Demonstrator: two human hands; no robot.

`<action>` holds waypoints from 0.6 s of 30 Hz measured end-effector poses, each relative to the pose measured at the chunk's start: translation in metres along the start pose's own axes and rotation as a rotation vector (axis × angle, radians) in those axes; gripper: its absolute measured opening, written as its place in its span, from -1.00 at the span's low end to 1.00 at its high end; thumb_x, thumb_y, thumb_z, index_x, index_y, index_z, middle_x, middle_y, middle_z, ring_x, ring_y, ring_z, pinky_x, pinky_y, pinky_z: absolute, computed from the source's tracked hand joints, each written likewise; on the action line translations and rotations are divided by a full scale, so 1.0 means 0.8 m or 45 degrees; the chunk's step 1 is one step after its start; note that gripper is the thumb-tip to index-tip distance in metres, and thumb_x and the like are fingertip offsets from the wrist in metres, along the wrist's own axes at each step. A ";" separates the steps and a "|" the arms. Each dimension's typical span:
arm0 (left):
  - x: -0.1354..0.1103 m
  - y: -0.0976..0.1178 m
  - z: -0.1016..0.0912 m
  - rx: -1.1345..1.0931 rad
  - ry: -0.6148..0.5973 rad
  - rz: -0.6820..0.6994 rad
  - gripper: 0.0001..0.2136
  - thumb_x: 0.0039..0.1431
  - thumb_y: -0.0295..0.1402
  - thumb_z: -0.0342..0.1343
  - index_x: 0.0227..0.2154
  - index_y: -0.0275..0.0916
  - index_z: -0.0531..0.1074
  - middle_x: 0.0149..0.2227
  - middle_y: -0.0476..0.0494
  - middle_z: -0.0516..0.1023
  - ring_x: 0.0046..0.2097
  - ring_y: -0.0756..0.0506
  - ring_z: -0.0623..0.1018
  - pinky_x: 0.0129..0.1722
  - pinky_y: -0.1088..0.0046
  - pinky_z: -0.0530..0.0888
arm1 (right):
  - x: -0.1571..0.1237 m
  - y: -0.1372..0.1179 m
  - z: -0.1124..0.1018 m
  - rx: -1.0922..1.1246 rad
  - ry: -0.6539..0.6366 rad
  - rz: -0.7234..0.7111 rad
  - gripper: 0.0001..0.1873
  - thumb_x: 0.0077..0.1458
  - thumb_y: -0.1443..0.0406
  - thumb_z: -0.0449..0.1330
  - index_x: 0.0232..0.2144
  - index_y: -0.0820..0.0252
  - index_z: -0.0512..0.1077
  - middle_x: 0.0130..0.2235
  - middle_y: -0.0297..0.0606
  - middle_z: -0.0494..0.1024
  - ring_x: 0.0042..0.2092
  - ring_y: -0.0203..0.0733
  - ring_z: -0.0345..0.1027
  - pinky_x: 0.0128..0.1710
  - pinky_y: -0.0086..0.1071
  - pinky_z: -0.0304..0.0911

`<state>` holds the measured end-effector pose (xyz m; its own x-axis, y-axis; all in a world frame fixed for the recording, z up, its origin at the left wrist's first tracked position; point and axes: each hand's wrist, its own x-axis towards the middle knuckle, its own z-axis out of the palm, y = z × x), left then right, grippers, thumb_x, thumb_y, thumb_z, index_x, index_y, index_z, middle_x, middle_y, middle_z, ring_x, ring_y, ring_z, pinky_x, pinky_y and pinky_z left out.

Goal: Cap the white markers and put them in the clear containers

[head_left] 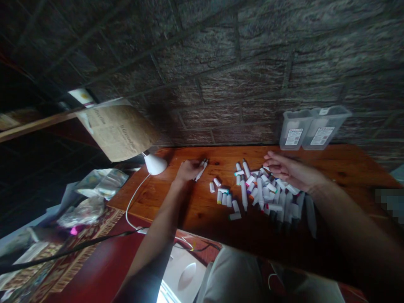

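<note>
My left hand (pixel 188 169) is at the table's left part, its fingers curled on a white marker (pixel 199 172). Another slim marker lies right beside that one, dark tips pointing toward the wall. My right hand (pixel 288 168) hovers over the far right side of a heap of white markers (pixel 260 191), fingers stretched out and apart, with nothing visible in them. Loose white caps with coloured ends, such as a yellow-ended cap (pixel 219 198), are scattered left of the heap. My right forearm and its shadow partly hide the heap's right side.
Two clear plastic boxes (pixel 292 131) with labels stand against the brick wall. At the left is a lamp with a white base (pixel 154 164) and a printed paper shade (pixel 123 130); its white cord runs over the wooden table's edge. Plastic bags (pixel 85 210) lie further left.
</note>
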<state>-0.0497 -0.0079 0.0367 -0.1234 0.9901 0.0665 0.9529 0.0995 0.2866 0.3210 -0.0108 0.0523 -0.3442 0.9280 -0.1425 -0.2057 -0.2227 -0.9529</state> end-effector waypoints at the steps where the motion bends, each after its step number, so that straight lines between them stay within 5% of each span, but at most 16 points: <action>1: -0.001 -0.002 0.003 -0.005 0.019 0.001 -0.64 0.14 -0.06 0.09 -0.13 -0.11 0.61 -0.24 -0.07 0.68 -0.16 -0.15 0.63 -0.20 0.47 0.43 | -0.001 0.000 0.001 -0.005 -0.008 -0.003 -0.60 -0.12 -0.02 0.39 -0.36 0.14 0.52 -0.38 -0.24 0.57 -0.56 -0.41 0.07 -0.68 -0.47 -0.22; 7: -0.008 -0.015 0.012 -0.016 0.179 -0.018 -0.60 0.14 0.02 0.08 -0.15 -0.10 0.62 -0.20 -0.10 0.68 -0.16 -0.15 0.63 -0.19 0.46 0.43 | -0.011 0.000 0.016 -0.207 -0.003 -0.107 -0.56 -0.16 -0.08 0.38 -0.42 0.13 0.51 -0.40 -0.24 0.55 -0.56 -0.39 0.08 -0.66 -0.46 -0.18; 12: -0.008 -0.019 0.014 -0.052 0.218 -0.015 -0.64 0.13 -0.03 0.11 -0.16 -0.10 0.62 -0.19 -0.08 0.68 -0.13 -0.15 0.62 -0.17 0.48 0.43 | -0.030 0.004 0.042 -0.799 -0.102 -0.437 -0.70 0.11 0.00 0.23 -0.40 0.06 0.55 -0.41 -0.28 0.55 -0.42 -0.25 0.31 -0.45 -0.40 0.15; 18: -0.018 -0.001 0.012 -0.056 0.377 -0.050 -0.63 0.18 -0.02 0.08 -0.15 -0.14 0.60 -0.16 -0.17 0.66 -0.11 -0.21 0.60 -0.11 0.37 0.45 | -0.045 0.020 0.080 -1.398 -0.247 -0.706 -0.88 0.16 0.24 0.21 -0.29 -0.01 0.57 -0.28 -0.28 0.65 -0.31 -0.10 0.45 -0.20 -0.26 0.21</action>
<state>-0.0465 -0.0210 0.0263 -0.2417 0.9131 0.3284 0.9335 0.1265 0.3354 0.2718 -0.0670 0.0590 -0.6044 0.7368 0.3031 0.4756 0.6389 -0.6046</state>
